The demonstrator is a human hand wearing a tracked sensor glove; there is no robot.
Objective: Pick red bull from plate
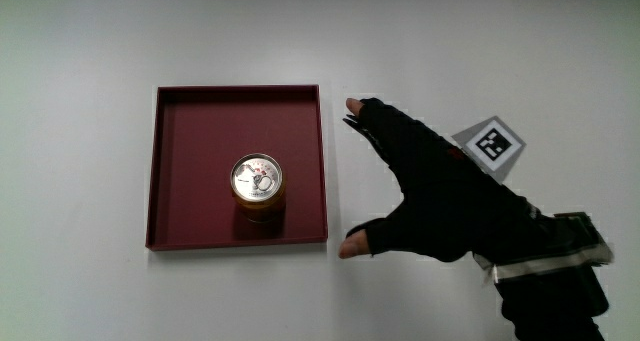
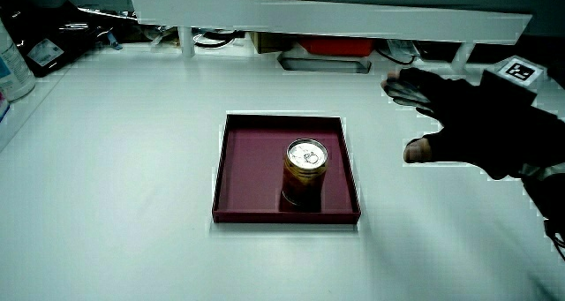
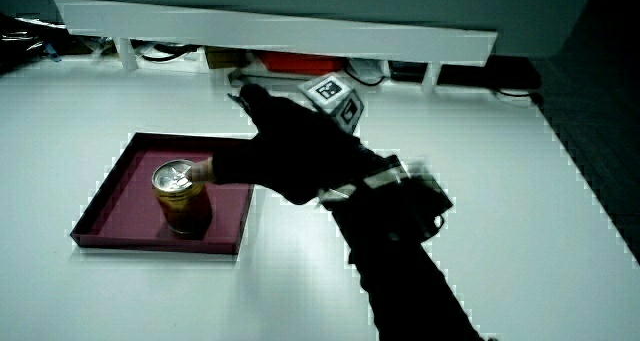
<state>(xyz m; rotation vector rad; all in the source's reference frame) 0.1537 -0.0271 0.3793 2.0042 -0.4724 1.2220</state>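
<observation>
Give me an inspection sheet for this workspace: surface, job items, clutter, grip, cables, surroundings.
Surface: white table, bare around the tray.
Job's things: can stands upright in the dark red square tray, in the part nearer the person; top looks unopened.
Clutter: nothing seen on the table near the tray.
Grip: the hand is beside the tray, fingers spread, holding nothing, not touching the can in the main view; marker cube on its back.
Cables: some under the low partition in both side views.
Surroundings: small items along the table's edge in a side view, too unclear to name.
</observation>
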